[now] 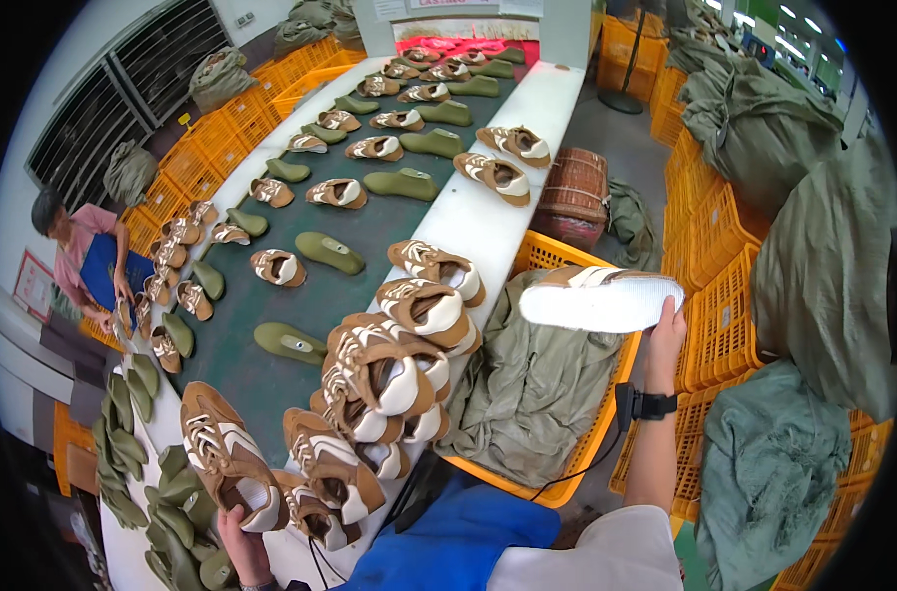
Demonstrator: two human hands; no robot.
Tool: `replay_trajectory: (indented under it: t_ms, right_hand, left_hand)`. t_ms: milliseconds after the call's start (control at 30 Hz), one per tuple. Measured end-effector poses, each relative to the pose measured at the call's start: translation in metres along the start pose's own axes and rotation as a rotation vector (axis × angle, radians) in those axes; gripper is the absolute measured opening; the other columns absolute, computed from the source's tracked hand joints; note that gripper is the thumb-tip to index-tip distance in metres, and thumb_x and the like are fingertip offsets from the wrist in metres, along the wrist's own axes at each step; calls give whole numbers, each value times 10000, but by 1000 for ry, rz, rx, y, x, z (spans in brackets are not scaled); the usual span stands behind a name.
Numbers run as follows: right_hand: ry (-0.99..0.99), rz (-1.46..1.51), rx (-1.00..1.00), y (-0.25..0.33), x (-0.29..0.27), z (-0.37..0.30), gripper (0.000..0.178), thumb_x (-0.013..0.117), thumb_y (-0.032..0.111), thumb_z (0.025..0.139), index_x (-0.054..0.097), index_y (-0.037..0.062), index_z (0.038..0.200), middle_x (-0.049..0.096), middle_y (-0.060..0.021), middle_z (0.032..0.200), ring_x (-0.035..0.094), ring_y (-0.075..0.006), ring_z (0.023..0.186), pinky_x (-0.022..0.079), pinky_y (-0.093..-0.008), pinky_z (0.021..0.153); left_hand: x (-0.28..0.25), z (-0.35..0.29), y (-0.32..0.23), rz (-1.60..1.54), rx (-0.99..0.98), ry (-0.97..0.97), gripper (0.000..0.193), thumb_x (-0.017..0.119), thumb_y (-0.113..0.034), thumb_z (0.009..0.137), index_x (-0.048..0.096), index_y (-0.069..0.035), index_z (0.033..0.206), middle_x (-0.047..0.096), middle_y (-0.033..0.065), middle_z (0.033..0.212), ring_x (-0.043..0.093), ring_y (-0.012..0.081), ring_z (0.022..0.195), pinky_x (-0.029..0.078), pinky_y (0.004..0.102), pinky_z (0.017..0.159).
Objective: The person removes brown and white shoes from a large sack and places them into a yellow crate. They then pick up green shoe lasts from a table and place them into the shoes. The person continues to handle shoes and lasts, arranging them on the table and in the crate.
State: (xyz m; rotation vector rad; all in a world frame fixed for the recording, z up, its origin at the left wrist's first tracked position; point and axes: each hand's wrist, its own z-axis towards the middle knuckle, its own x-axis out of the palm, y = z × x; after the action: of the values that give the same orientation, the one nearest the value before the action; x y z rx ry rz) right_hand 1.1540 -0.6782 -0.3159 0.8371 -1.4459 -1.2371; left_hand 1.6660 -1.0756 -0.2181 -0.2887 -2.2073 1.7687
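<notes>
Single head view looks steeply down over the conveyor belt (300,286), close

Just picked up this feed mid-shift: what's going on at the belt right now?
A person stands at a shoe conveyor. Their right hand holds up a brown and white shoe, pale sole showing, over a yellow crate lined with green cloth. Their left hand grips another shoe beside a pile of shoes. A second person works across the belt.

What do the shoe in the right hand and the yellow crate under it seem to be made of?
Shoe in the right hand: brown and cream panels, matte, perhaps suede or synthetic; the white ribbed sole looks like rubber or foam. Yellow crate: likely rigid moulded plastic, given its lattice walls and slight gloss.
</notes>
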Motion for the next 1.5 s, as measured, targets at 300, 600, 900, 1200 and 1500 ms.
replay_trajectory:
  t_ms: [300, 600, 900, 1200, 1500]
  right_hand:
    - [505, 389, 262, 86, 122, -188, 436, 407, 365, 979, 507, -11, 1176, 593, -77, 1091, 580, -164, 960, 461, -293, 842]
    - [1067, 296, 549, 78, 254, -418, 428, 402, 363, 979, 498, -13, 1162, 601, -90, 1060, 596, -195, 944, 481, -326, 833]
    - [1419, -72, 751, 41, 279, -497, 371, 433, 282, 975, 406, 99, 1297, 613, -84, 923, 579, -135, 681, 486, -259, 615]
    - [1538, -446, 278, 101, 233, -499, 230, 539, 109, 911, 577, 16, 1118, 648, -37, 974, 601, -140, 833, 467, -247, 692]
    - [1999, -484, -340, 222, 315, -529, 208, 536, 83, 871, 559, 9, 1065, 601, -60, 803, 571, -113, 654, 471, -237, 585]
  left_hand:
    - [-166, -6, 69, 129, -274, -80, 134, 526, -164, 844, 573, -65, 921, 575, 38, 828, 606, 165, 737, 526, 306, 613]
    - [-178, -35, 37, -89, 73, 345, 777, 588, -383, 881, 163, -65, 1448, 331, 125, 1416, 338, 216, 1304, 358, 335, 1019]
    - [-250, -2, -76, 45, 74, 484, 292, 633, -195, 871, 526, -48, 1099, 601, -8, 913, 565, 51, 788, 490, 225, 687]
    - [-344, 230, -82, 467, 313, -413, 662, 704, -278, 768, 404, 8, 1284, 522, 180, 1203, 506, 246, 1115, 414, 338, 938]
    - [-365, -16, -60, 779, 347, 411, 474, 624, -244, 859, 476, -43, 1262, 604, 111, 1121, 577, 212, 1047, 456, 305, 879]
